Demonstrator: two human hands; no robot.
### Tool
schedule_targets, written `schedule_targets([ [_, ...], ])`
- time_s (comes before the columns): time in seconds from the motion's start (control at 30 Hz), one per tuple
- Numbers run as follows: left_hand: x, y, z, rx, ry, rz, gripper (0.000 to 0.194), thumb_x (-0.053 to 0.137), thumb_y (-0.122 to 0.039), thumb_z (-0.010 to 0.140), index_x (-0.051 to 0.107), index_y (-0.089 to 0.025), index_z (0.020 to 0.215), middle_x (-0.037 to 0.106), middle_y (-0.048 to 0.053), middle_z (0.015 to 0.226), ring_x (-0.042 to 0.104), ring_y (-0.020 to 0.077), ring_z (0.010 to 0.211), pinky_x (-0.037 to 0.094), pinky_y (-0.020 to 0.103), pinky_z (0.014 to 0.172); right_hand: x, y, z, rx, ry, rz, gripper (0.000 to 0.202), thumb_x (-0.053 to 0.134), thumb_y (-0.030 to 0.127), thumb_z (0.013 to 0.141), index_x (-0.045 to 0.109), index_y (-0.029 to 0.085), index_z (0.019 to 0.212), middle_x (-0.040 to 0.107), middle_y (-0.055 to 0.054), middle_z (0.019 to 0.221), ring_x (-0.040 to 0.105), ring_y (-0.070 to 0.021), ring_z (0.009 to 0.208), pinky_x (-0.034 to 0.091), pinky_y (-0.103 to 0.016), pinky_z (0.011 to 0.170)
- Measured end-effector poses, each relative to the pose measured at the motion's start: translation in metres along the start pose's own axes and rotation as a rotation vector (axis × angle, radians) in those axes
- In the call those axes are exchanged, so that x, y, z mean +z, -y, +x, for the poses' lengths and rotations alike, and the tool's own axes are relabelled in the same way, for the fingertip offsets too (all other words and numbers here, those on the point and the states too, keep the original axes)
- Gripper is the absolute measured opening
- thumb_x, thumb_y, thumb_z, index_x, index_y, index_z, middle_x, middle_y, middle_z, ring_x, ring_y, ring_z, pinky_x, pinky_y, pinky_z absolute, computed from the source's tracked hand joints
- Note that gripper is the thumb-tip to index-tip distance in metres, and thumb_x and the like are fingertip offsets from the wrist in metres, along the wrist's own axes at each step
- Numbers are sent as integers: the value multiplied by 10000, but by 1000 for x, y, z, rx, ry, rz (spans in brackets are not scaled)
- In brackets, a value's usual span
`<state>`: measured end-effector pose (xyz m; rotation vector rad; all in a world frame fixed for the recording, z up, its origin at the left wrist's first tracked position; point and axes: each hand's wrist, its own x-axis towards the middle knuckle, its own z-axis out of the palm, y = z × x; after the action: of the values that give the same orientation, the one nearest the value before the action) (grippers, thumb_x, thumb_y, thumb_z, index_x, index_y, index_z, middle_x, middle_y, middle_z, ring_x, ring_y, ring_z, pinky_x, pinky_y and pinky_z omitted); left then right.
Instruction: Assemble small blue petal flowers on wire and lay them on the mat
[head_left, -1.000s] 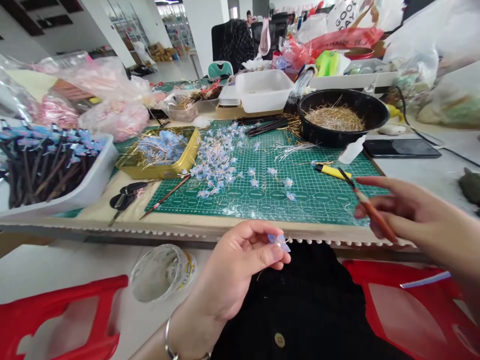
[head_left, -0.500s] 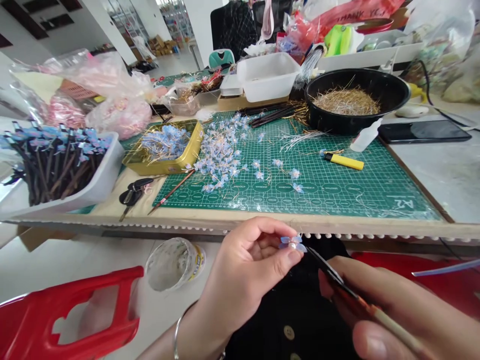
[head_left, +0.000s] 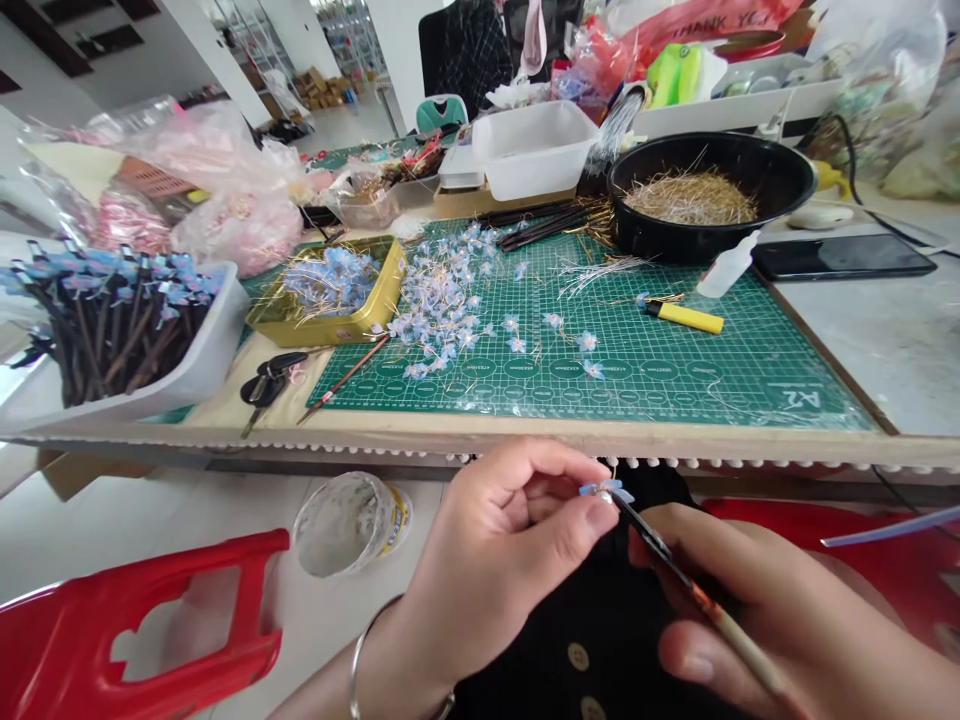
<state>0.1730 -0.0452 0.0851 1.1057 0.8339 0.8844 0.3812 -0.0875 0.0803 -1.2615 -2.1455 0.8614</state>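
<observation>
My left hand [head_left: 517, 540] pinches a small blue flower [head_left: 609, 490] with a pearl at its centre, between thumb and forefinger. My right hand [head_left: 742, 590] is closed round slim tweezers [head_left: 686, 580], dark toward the tip and worn beige-orange along the handle. Their tip meets the flower's petals; my fingertips partly hide that spot. Both hands are held in front of the table edge, over my dark clothing. On the green cutting mat [head_left: 660, 385] lies a pile of similar blue flowers [head_left: 442, 300] on gold wires, with several single ones apart from it.
A gold tin [head_left: 341, 328] holds more flowers. Left of it stands a white tub [head_left: 214, 335] of dark stems. A black basin [head_left: 645, 235] holds gold wires. A yellow lighter [head_left: 690, 318], small white bottle [head_left: 727, 270], phone [head_left: 844, 257] and black scissors [head_left: 270, 382] lie around. Below is a bucket [head_left: 334, 530].
The tweezers have moved left and up, so their tip now reaches the flower. The flower has tilted and shifted slightly right in my left hand.
</observation>
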Motion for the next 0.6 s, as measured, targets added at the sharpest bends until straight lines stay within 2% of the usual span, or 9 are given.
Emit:
schedule_targets([
  [0.07, 0, -2, 0, -31, -2, -34, 50, 716, -273, 917, 740, -255, 956, 765, -40, 907, 724, 72, 845, 579, 132, 774, 1, -1, 3, -20, -4, -36, 442, 501, 632, 950, 641, 229, 834, 676, 4, 601, 644, -144, 478, 468, -192, 385],
  [0.17, 1, -5, 0, -77, -9, -13, 52, 712, -279, 916, 742, -238, 926, 774, -36, 868, 738, 81, 819, 599, 142, 752, 6, -5, 3, -103, -62, -164, 469, 440, 638, 977, 589, 221, 819, 662, 7, 592, 632, -137, 460, 460, -204, 403],
  [0.3, 2, -7, 1, -132, -25, 23, 82, 718, -274, 903, 721, -201, 865, 762, -36, 776, 717, 61, 713, 573, 112, 668, 11, -13, 1, -248, -144, -348, 412, 368, 574, 1029, 527, 199, 969, 647, 28, 603, 618, -118, 449, 453, -207, 428],
  [0.43, 5, -5, 1, -192, -27, -65, 94, 721, -211, 882, 677, -179, 806, 730, -50, 696, 701, 50, 631, 554, 101, 605, 14, -22, 0, -367, -203, -500, 333, 389, 467, 1052, 505, 158, 1088, 661, -7, 645, 613, -152, 491, 466, -259, 470],
  [0.6, 6, -1, 3, -144, -85, -115, 91, 714, -197, 891, 676, -176, 812, 728, -49, 703, 717, 53, 643, 564, 98, 611, 16, -27, -2, -335, -187, -502, 298, 439, 442, 1037, 511, 168, 1128, 727, -62, 750, 677, -193, 574, 513, -291, 522],
])
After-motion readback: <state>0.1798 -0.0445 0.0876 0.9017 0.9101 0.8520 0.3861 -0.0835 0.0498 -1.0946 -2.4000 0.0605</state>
